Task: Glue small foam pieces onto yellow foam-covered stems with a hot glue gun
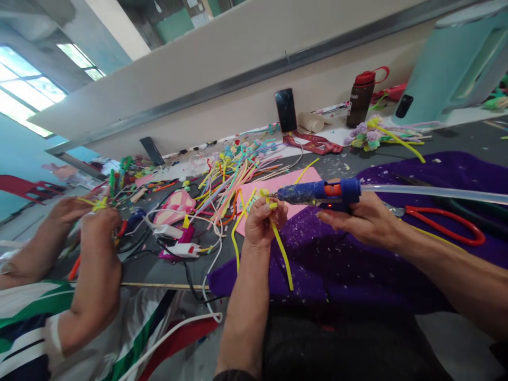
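My left hand is closed around a yellow pipe cleaner, whose long end hangs down below the fingers. Small yellow loops show above the thumb. In my right hand is a blue hot glue gun, with a long clear glue stick running out of its back to the right. The gun's nozzle points left and meets or nearly meets the yellow loops; the exact contact is too small to tell. Under my left hand lies a pink sheet, with other yellow pipe cleaners on it.
A purple cloth covers the table before me, with red-handled scissors on it. Colourful pipe cleaners pile up behind. Power strips and cables lie to the left, near a co-worker's hands. A phone and bottle stand behind.
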Tool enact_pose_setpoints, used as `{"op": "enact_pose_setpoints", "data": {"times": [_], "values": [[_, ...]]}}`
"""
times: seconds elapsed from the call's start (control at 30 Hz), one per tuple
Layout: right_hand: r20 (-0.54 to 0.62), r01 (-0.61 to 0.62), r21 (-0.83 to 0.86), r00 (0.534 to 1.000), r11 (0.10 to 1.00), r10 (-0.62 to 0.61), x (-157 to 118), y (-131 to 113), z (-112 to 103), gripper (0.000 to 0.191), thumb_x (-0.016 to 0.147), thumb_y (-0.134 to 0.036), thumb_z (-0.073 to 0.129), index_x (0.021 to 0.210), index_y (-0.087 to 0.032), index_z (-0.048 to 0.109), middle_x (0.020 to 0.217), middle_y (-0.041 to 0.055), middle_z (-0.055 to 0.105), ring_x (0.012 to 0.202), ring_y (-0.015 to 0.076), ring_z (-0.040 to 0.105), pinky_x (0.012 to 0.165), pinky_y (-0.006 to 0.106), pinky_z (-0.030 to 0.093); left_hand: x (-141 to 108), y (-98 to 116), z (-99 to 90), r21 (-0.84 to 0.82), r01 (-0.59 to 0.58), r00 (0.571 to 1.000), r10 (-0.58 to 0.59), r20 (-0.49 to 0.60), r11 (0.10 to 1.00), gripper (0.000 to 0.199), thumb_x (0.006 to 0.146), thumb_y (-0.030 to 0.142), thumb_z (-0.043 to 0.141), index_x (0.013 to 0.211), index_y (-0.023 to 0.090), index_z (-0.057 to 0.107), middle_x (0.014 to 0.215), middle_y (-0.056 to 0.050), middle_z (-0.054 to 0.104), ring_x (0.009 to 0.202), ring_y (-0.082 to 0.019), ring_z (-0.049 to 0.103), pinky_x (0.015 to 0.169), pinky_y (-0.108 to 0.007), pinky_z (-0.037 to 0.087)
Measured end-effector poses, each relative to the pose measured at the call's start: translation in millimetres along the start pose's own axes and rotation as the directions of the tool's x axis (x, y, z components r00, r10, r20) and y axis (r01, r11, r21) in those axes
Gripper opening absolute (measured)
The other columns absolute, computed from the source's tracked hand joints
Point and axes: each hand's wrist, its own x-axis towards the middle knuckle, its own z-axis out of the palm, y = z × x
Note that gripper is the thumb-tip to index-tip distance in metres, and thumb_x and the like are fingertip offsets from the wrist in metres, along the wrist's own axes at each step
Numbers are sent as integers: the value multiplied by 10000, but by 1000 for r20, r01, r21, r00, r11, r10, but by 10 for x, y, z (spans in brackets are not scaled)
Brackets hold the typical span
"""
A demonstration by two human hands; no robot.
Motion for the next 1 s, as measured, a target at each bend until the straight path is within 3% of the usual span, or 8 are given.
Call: {"op": "enact_pose_setpoints", "data": {"times": [0.23, 0.43, 0.73, 1.0], "values": [[1, -28, 23, 1000, 999, 28, 24, -5, -22, 235, 809, -331, 531, 638, -172, 550, 511, -35, 457, 473, 95, 424, 451, 216, 327, 7, 10, 9, -22, -1, 998, 2, 60, 1000, 254, 615, 277, 661, 522, 153, 460, 441, 46, 346, 381, -53, 329, 334, -164, 214], [52, -64, 147, 997, 987, 57, 48, 19, -17, 212, 816, -348, 530, 751, -151, 571, 605, -23, 540, 530, 89, 482, 491, 202, 365, 4, 7, 0, -13, -2, 997, 3, 78, 1000, 224, 628, 277, 654, 560, 148, 484, 448, 47, 334, 389, -52, 324, 343, -165, 205], [8, -88, 46, 996, 995, 87, 51, -20, -7, 284, 819, -378, 507, 676, -140, 566, 511, -35, 467, 470, 77, 417, 458, 204, 319, 10, 17, 0, 7, -2, 999, 2, 53, 1000, 211, 613, 278, 650, 560, 158, 485, 451, 48, 325, 382, -49, 297, 334, -159, 188], [17, -179, 183, 984, 967, 179, 62, 15, -2, 288, 801, -411, 535, 708, -140, 558, 570, -12, 518, 495, 86, 463, 453, 205, 342, 19, 17, -38, -4, -7, 996, 8, 91, 1000, 245, 633, 295, 639, 565, 164, 443, 459, 52, 306, 389, -50, 296, 336, -156, 196]]}}
